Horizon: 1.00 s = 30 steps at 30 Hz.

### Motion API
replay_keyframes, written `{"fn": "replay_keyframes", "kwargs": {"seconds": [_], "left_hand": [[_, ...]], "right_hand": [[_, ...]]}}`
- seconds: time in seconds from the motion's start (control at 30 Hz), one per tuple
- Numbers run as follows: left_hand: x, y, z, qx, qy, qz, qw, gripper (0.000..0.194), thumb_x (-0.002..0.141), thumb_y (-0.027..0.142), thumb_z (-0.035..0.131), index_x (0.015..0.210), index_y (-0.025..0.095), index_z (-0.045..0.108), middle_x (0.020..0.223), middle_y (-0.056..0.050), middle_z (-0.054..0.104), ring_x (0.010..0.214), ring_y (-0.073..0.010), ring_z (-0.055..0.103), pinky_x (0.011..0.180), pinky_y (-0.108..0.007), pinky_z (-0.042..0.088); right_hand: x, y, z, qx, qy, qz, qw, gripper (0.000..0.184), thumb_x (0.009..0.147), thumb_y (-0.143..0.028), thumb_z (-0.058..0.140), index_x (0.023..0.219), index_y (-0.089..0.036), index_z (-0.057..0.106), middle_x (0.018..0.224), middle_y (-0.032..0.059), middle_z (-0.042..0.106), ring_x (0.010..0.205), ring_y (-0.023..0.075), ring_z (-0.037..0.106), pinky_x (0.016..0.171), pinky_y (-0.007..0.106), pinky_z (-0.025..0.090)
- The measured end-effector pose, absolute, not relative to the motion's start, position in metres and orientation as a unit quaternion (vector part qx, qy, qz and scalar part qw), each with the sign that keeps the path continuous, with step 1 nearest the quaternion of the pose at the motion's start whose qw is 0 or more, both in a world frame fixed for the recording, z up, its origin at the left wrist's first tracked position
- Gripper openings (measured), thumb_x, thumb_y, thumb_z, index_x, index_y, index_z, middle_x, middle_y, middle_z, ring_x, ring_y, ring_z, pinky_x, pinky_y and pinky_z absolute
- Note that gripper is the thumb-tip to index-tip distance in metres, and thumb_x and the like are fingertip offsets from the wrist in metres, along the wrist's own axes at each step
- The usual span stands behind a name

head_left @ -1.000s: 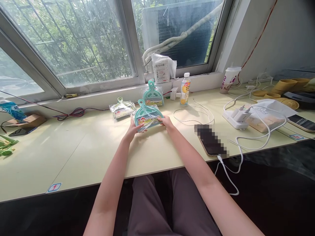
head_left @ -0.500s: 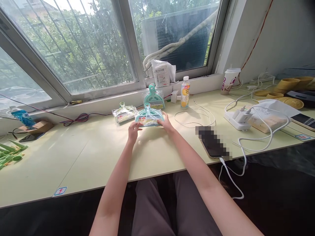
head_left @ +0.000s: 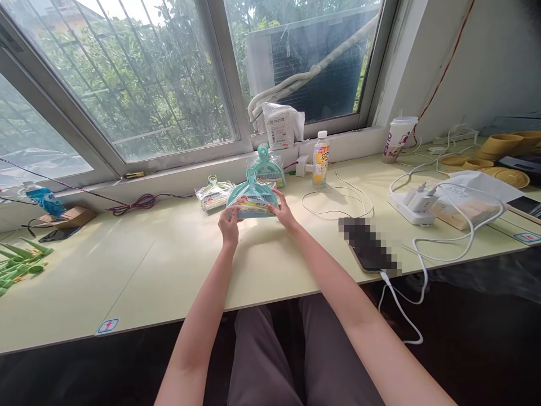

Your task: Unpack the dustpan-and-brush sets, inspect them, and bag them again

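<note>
Between my two hands is a small teal dustpan and brush set (head_left: 252, 197) in clear plastic wrap, its handle pointing up. My left hand (head_left: 229, 226) grips its lower left corner with the thumb in front. On the right side my right hand (head_left: 284, 212) holds its edge in the same way. Just behind it a second teal dustpan set (head_left: 269, 169) leans upright by the wall below the window. To the left of the held one, a paler wrapped dustpan set (head_left: 213, 195) lies on the table.
A drink bottle (head_left: 320, 159) and a looped thin cable (head_left: 338, 197) are right of the sets. Closer to me a phone (head_left: 367, 248) is plugged into a white cable. Farther right stand a power strip (head_left: 412, 207) and a paper cup (head_left: 399, 140). Green plastic pieces (head_left: 21, 262) lie far left.
The held dustpan set has come up and slightly toward me, tilting a little. Both hands have kept hold of its sides, and the view has shifted slightly.
</note>
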State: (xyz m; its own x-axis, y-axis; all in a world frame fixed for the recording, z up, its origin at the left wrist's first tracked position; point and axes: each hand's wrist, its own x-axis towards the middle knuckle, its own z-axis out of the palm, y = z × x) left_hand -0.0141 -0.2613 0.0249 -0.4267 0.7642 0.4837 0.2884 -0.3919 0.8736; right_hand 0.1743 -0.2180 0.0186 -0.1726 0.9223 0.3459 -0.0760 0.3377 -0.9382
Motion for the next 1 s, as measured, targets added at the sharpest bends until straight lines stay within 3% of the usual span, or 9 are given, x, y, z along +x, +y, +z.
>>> {"fn": "replay_keyframes", "kwargs": {"seconds": [0.1, 0.17, 0.33, 0.47, 0.6, 0.73, 0.83, 1.0], "left_hand": [[-0.013, -0.266, 0.030, 0.519, 0.518, 0.659, 0.167, 0.038, 0.084, 0.050, 0.059, 0.112, 0.024, 0.059, 0.115, -0.006, 0.060, 0.092, -0.0183, 0.062, 0.065, -0.029, 0.060], [-0.015, -0.268, 0.033, 0.540, 0.510, 0.647, 0.173, 0.042, 0.083, 0.048, 0.060, 0.120, 0.028, 0.056, 0.120, -0.004, 0.059, 0.091, -0.0170, 0.061, 0.065, -0.029, 0.060], [-0.019, -0.268, 0.035, 0.555, 0.521, 0.620, 0.191, 0.040, 0.083, 0.053, 0.058, 0.108, 0.022, 0.067, 0.109, -0.006, 0.063, 0.081, -0.0150, 0.057, 0.063, -0.029, 0.060], [-0.019, -0.268, 0.036, 0.585, 0.501, 0.610, 0.187, 0.046, 0.085, 0.055, 0.056, 0.119, 0.027, 0.067, 0.111, -0.007, 0.056, 0.092, -0.0178, 0.056, 0.064, -0.028, 0.060], [-0.020, -0.267, 0.037, 0.607, 0.504, 0.589, 0.174, 0.045, 0.086, 0.057, 0.054, 0.113, 0.025, 0.072, 0.105, -0.008, 0.051, 0.092, -0.0191, 0.057, 0.065, -0.030, 0.060], [-0.023, -0.266, 0.035, 0.646, 0.497, 0.561, 0.142, 0.039, 0.085, 0.053, 0.058, 0.109, 0.027, 0.074, 0.118, -0.010, 0.048, 0.111, -0.0251, 0.053, 0.083, -0.037, 0.056], [-0.024, -0.264, 0.033, 0.658, 0.499, 0.553, 0.110, 0.034, 0.084, 0.051, 0.060, 0.103, 0.027, 0.076, 0.124, -0.010, 0.047, 0.123, -0.0282, 0.046, 0.100, -0.043, 0.046], [-0.024, -0.263, 0.032, 0.637, 0.509, 0.570, 0.104, 0.028, 0.084, 0.047, 0.062, 0.085, 0.024, 0.077, 0.133, -0.009, 0.043, 0.133, -0.0305, 0.039, 0.112, -0.046, 0.033]], "right_hand": [[0.175, -0.225, 0.027, -0.318, -0.562, 0.496, 0.580, 0.057, 0.078, -0.037, 0.065, 0.132, -0.036, 0.046, 0.119, 0.0017, 0.061, 0.098, 0.0186, 0.059, 0.088, 0.034, 0.050], [0.178, -0.227, 0.029, -0.320, -0.556, 0.495, 0.586, 0.054, 0.080, -0.035, 0.064, 0.132, -0.036, 0.047, 0.121, 0.0014, 0.060, 0.100, 0.0182, 0.059, 0.089, 0.033, 0.049], [0.181, -0.222, 0.025, -0.342, -0.562, 0.498, 0.565, 0.034, 0.084, -0.043, 0.060, 0.115, -0.032, 0.057, 0.102, 0.0005, 0.064, 0.091, 0.0175, 0.059, 0.084, 0.030, 0.049], [0.181, -0.222, 0.025, -0.343, -0.567, 0.477, 0.578, 0.024, 0.084, -0.047, 0.058, 0.100, -0.030, 0.062, 0.099, 0.0005, 0.062, 0.091, 0.0186, 0.057, 0.081, 0.029, 0.048], [0.182, -0.223, 0.027, -0.355, -0.551, 0.480, 0.584, 0.023, 0.083, -0.047, 0.059, 0.094, -0.027, 0.062, 0.091, 0.0014, 0.060, 0.090, 0.0197, 0.056, 0.077, 0.028, 0.047], [0.185, -0.221, 0.027, -0.369, -0.533, 0.483, 0.589, 0.026, 0.080, -0.051, 0.062, 0.093, -0.028, 0.060, 0.085, 0.0004, 0.057, 0.086, 0.0189, 0.055, 0.073, 0.027, 0.046], [0.186, -0.218, 0.024, -0.374, -0.537, 0.472, 0.591, 0.031, 0.077, -0.054, 0.064, 0.092, -0.027, 0.058, 0.086, -0.0003, 0.057, 0.085, 0.0180, 0.054, 0.072, 0.025, 0.046], [0.187, -0.215, 0.021, -0.354, -0.571, 0.459, 0.581, 0.037, 0.067, -0.051, 0.074, 0.088, -0.026, 0.058, 0.096, -0.0004, 0.059, 0.087, 0.0170, 0.053, 0.074, 0.025, 0.045]]}}
